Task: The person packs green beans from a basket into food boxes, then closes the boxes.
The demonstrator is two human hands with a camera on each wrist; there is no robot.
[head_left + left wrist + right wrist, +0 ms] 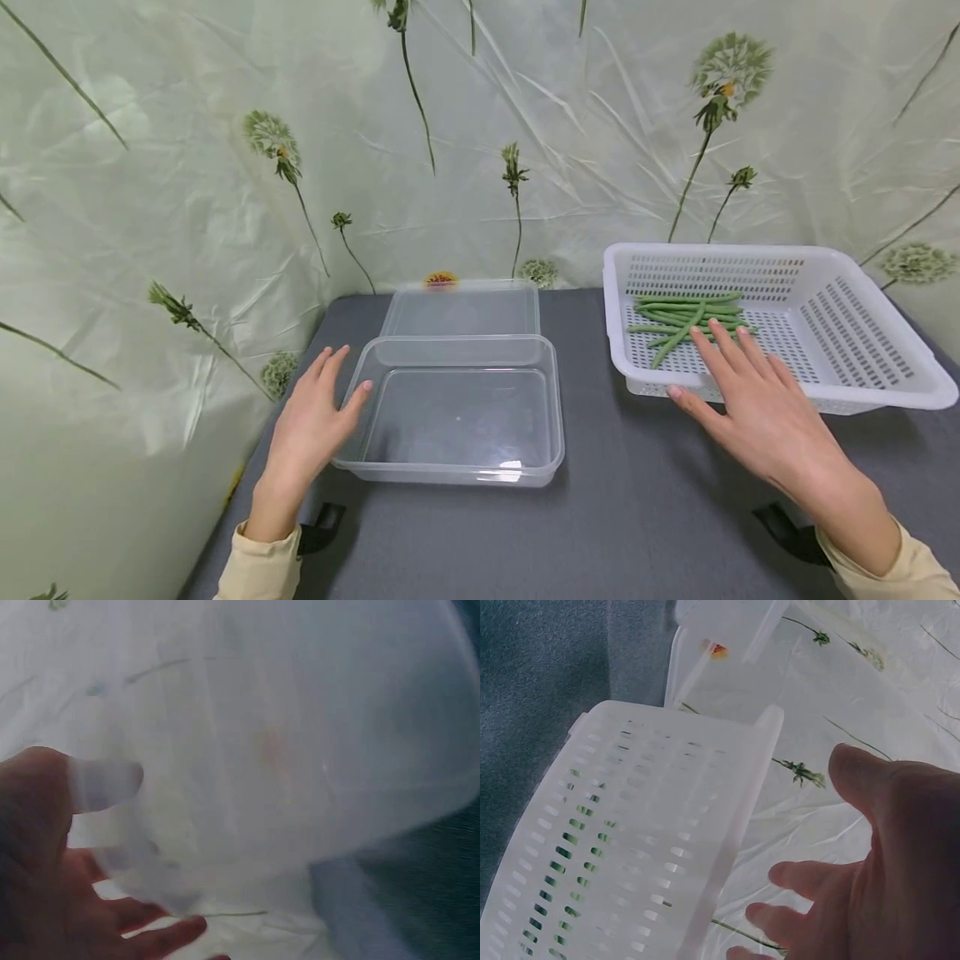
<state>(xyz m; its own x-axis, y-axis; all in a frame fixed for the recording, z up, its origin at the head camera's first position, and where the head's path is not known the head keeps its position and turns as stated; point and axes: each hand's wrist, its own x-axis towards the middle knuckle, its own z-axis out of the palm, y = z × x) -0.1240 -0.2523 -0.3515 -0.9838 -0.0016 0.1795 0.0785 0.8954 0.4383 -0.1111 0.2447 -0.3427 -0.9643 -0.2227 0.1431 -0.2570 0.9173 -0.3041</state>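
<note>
The left hand lies beside the near left corner of the clear plastic container, its fingers straight and loosely spread; the thumb tip meets the container's left rim and the hand grips nothing. In the left wrist view the same hand shows open, blurred against the container wall. The right hand reaches over the front rim of the white slotted basket, fingers extended and slightly apart, their tips just at the green beans, holding none. The beans lie in a loose bundle in the basket's left half. The container stands on the grey bench, with its lid lying flat just behind it.
</note>
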